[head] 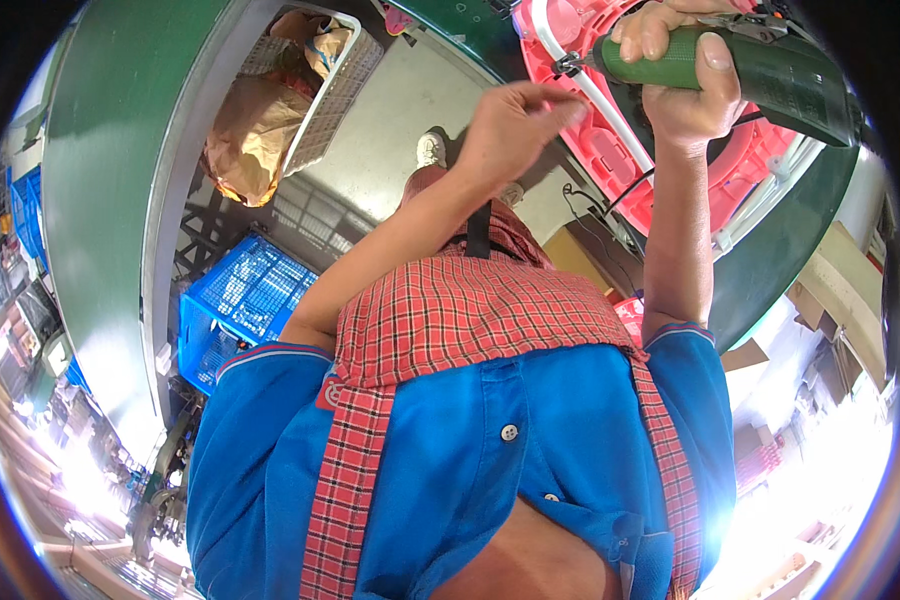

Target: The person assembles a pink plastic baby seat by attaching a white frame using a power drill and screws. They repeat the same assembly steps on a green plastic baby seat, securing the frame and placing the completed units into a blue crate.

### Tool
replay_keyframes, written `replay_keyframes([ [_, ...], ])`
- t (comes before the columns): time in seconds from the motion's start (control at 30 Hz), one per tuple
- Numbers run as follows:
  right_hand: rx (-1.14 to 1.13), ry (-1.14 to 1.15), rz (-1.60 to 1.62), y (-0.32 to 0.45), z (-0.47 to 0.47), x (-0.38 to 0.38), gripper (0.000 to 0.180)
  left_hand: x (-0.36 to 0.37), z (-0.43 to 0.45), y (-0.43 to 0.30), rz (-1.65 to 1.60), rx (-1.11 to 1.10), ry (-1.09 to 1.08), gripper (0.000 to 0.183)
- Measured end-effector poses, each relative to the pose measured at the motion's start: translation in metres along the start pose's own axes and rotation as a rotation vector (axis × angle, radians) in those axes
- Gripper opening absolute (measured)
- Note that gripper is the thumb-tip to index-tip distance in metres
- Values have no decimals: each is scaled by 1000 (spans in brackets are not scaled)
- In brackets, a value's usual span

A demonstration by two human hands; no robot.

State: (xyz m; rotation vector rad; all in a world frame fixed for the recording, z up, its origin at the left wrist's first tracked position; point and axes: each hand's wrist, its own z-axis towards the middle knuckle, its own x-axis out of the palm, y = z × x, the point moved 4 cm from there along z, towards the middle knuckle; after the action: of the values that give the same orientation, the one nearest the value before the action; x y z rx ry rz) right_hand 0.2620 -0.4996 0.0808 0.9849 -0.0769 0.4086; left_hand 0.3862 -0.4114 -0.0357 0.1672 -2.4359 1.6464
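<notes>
My right hand (pixel 682 82) is closed around a green electric screwdriver (pixel 765 82) with a metal hanging bracket on its side. The tool lies across the view, its tip pointing left at a small dark metal fitting by a white tube (pixel 607 105). That tube runs over a pink moulded plastic frame (pixel 607 146) on the green worktop. My left hand (pixel 514 131) hovers just left of the pink frame, fingers bent towards the thumb and blurred; whether something small is between the fingertips cannot be seen.
A green bench with a grey edge (pixel 112 150) runs along the left. Beside it stand a white plastic basket (pixel 337 97) with brown paper bags and, nearer me, a blue plastic crate (pixel 232 300). A black cable (pixel 630 191) crosses the pink frame. Cardboard (pixel 825 300) lies at the right.
</notes>
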Motion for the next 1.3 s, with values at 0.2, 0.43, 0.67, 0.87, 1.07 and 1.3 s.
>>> replay_keyframes([
  [0.2,234,-52,-32,-31,-2,3,33,-24,42,9,636,500,-308,21],
  [0.43,381,16,-132,-55,-16,-2,33,-20,48,19,673,435,-332,16],
  [0.67,347,-215,-283,-41,-5,-41,36,-20,49,10,756,403,-193,18],
  [0.87,71,-604,240,144,-72,-122,50,-100,83,-102,618,505,-142,25],
  [1.07,449,-1220,-620,241,-210,-222,36,-203,231,-188,727,458,-518,61],
  [1.3,1132,-962,-890,168,-344,-348,30,-24,215,-176,810,769,-135,52],
])
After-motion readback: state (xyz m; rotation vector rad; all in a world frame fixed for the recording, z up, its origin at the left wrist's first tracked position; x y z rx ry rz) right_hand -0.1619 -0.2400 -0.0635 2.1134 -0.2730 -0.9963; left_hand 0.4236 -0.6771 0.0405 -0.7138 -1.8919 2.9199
